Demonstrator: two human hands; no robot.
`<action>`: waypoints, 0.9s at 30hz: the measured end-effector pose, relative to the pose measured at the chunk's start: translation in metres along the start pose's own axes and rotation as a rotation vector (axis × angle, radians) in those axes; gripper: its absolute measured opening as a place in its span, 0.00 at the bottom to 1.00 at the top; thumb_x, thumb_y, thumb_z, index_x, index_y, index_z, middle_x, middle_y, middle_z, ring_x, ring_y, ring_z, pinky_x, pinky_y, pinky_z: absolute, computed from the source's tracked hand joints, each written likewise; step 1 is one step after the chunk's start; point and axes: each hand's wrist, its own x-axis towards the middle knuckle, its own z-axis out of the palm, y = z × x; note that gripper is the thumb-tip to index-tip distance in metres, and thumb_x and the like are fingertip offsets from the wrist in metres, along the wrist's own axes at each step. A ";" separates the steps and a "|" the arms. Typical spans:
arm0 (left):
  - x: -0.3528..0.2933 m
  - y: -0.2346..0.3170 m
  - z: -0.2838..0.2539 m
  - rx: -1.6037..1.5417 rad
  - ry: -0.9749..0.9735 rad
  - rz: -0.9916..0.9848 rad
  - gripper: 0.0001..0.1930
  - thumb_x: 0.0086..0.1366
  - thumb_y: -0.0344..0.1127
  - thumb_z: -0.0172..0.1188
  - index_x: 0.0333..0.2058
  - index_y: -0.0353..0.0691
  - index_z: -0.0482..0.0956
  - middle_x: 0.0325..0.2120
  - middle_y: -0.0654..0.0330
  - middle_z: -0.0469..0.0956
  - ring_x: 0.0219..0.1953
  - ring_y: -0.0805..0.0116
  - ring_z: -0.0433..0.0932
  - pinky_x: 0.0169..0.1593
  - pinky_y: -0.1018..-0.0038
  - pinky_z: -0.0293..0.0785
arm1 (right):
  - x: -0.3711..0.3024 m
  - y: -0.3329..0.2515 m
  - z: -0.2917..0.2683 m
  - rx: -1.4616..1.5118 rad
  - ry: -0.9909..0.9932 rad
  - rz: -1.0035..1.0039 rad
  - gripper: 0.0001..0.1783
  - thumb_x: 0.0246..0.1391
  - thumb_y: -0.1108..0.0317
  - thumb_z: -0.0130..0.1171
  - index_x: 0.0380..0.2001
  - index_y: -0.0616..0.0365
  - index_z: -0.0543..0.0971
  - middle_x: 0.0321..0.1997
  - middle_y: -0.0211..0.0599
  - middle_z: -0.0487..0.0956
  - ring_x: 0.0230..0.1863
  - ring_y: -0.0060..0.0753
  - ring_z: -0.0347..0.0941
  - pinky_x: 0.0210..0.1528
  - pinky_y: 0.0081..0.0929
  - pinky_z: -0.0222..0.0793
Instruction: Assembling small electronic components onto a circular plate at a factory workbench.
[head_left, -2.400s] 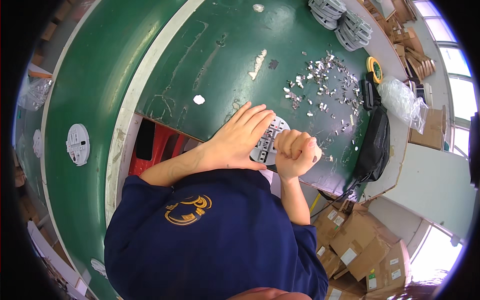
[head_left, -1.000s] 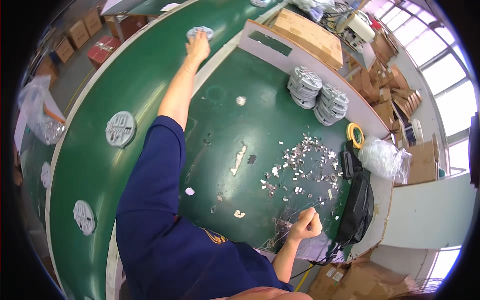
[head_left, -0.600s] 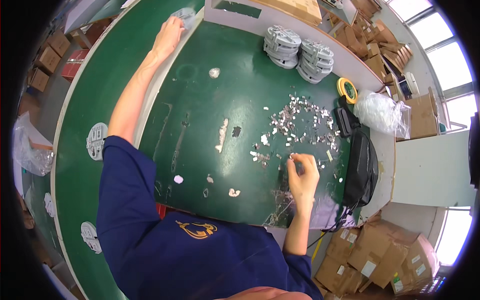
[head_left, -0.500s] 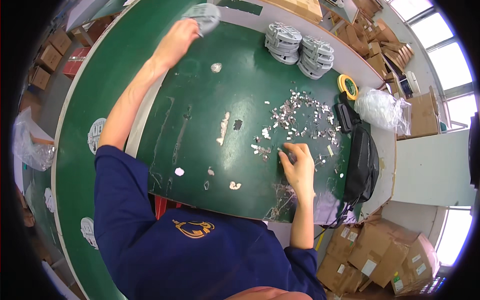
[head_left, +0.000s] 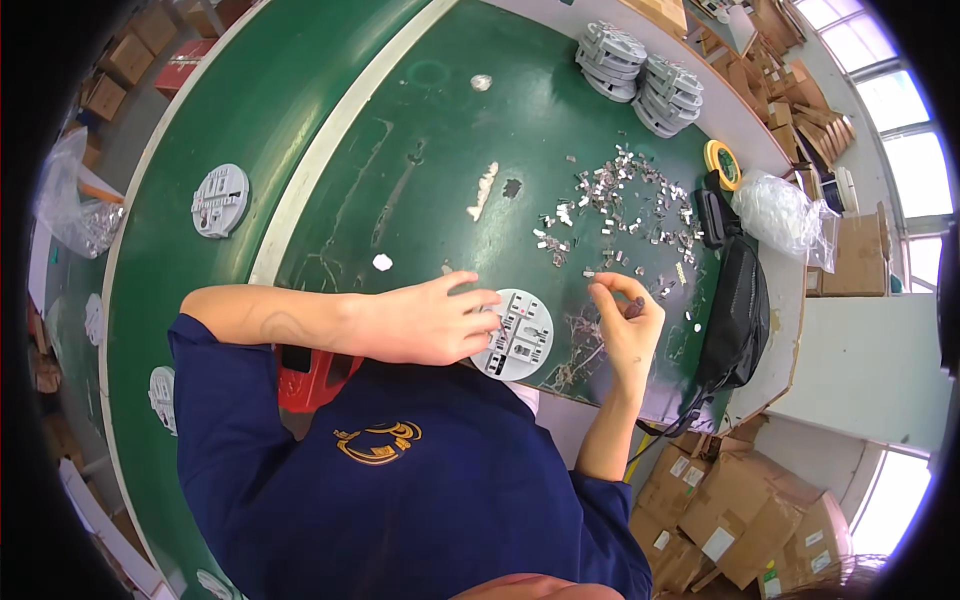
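Near the table's front edge lies a round grey plastic disc [head_left: 527,335] with slots, ribs and small dark and metallic parts on its face. My left hand [head_left: 440,318] reaches across from the left, its fingers over the disc's left rim and gripping it; the thumb is hidden. To the right of the disc, my right hand [head_left: 630,325] pinches a small silvery piece [head_left: 589,273] between thumb and forefinger. Something dark also shows among its curled fingers, too small to name. Beyond that hand, many small metal pieces [head_left: 610,190] lie scattered over the green table.
Two stacks of grey discs [head_left: 610,62] stand at the back. On the right are a yellow tape roll [head_left: 722,165], a clear plastic bag [head_left: 785,210] and a black bag [head_left: 735,310]. Another disc [head_left: 220,200] rests on the green strip at left, past a pale rail [head_left: 330,165].
My left hand has brought the grey disc from the far left to the table's front edge. My right hand has shifted slightly right and now shows a small silvery piece at its fingertips.
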 end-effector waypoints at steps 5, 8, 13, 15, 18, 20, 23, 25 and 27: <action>0.017 0.010 0.013 -0.425 0.060 -0.336 0.27 0.53 0.39 0.70 0.48 0.31 0.72 0.47 0.49 0.69 0.57 0.52 0.66 0.56 0.62 0.70 | -0.016 -0.002 0.002 0.022 -0.209 -0.052 0.09 0.53 0.81 0.63 0.39 0.65 0.83 0.28 0.27 0.81 0.21 0.04 0.63 0.21 0.09 0.51; 0.027 0.015 0.024 -0.467 0.092 -0.448 0.30 0.54 0.39 0.70 0.52 0.30 0.70 0.49 0.48 0.68 0.56 0.52 0.66 0.56 0.63 0.69 | -0.022 0.003 0.008 0.009 -0.231 -0.141 0.07 0.52 0.81 0.64 0.36 0.66 0.84 0.29 0.28 0.81 0.21 0.05 0.62 0.21 0.10 0.51; 0.033 0.013 0.042 -0.541 0.223 -0.484 0.19 0.58 0.35 0.67 0.47 0.34 0.76 0.49 0.51 0.70 0.53 0.54 0.66 0.56 0.65 0.68 | -0.027 0.004 0.005 -0.035 -0.251 -0.170 0.04 0.50 0.80 0.66 0.32 0.65 0.84 0.31 0.29 0.82 0.21 0.08 0.58 0.22 0.14 0.52; 0.034 0.009 0.046 -0.570 0.274 -0.461 0.15 0.59 0.34 0.66 0.44 0.36 0.79 0.47 0.52 0.70 0.52 0.55 0.66 0.55 0.65 0.68 | -0.029 0.003 0.003 -0.067 -0.280 -0.164 0.04 0.50 0.79 0.66 0.32 0.64 0.84 0.31 0.29 0.81 0.21 0.09 0.58 0.22 0.14 0.53; 0.035 0.006 0.048 -0.784 0.295 -0.540 0.06 0.61 0.33 0.64 0.36 0.40 0.84 0.46 0.56 0.72 0.51 0.57 0.67 0.55 0.66 0.68 | -0.029 0.001 0.002 -0.124 -0.329 -0.150 0.05 0.50 0.79 0.66 0.32 0.63 0.84 0.31 0.29 0.81 0.21 0.11 0.59 0.23 0.15 0.55; 0.035 0.003 0.052 -0.797 0.307 -0.552 0.06 0.61 0.34 0.64 0.36 0.41 0.84 0.45 0.57 0.72 0.51 0.58 0.67 0.55 0.66 0.68 | -0.027 0.000 0.005 -0.143 -0.359 -0.207 0.04 0.51 0.79 0.65 0.32 0.64 0.84 0.30 0.28 0.80 0.21 0.10 0.57 0.23 0.15 0.52; 0.035 0.003 0.056 -0.826 0.329 -0.575 0.05 0.60 0.34 0.65 0.34 0.42 0.85 0.44 0.59 0.73 0.50 0.59 0.68 0.55 0.67 0.68 | -0.026 -0.001 0.006 -0.168 -0.381 -0.236 0.04 0.51 0.79 0.64 0.32 0.65 0.83 0.29 0.28 0.79 0.21 0.10 0.56 0.23 0.15 0.50; 0.035 0.004 0.056 -0.819 0.338 -0.571 0.06 0.60 0.34 0.65 0.35 0.42 0.85 0.44 0.59 0.73 0.49 0.60 0.68 0.55 0.67 0.68 | -0.024 -0.002 0.007 -0.198 -0.395 -0.243 0.04 0.51 0.79 0.64 0.32 0.63 0.83 0.29 0.28 0.79 0.21 0.11 0.56 0.23 0.16 0.51; 0.036 0.004 0.057 -0.816 0.343 -0.571 0.06 0.60 0.34 0.65 0.35 0.42 0.85 0.44 0.59 0.73 0.49 0.60 0.68 0.55 0.67 0.68 | -0.024 -0.005 0.008 -0.202 -0.407 -0.242 0.04 0.51 0.79 0.64 0.32 0.63 0.84 0.29 0.28 0.79 0.21 0.11 0.57 0.23 0.16 0.51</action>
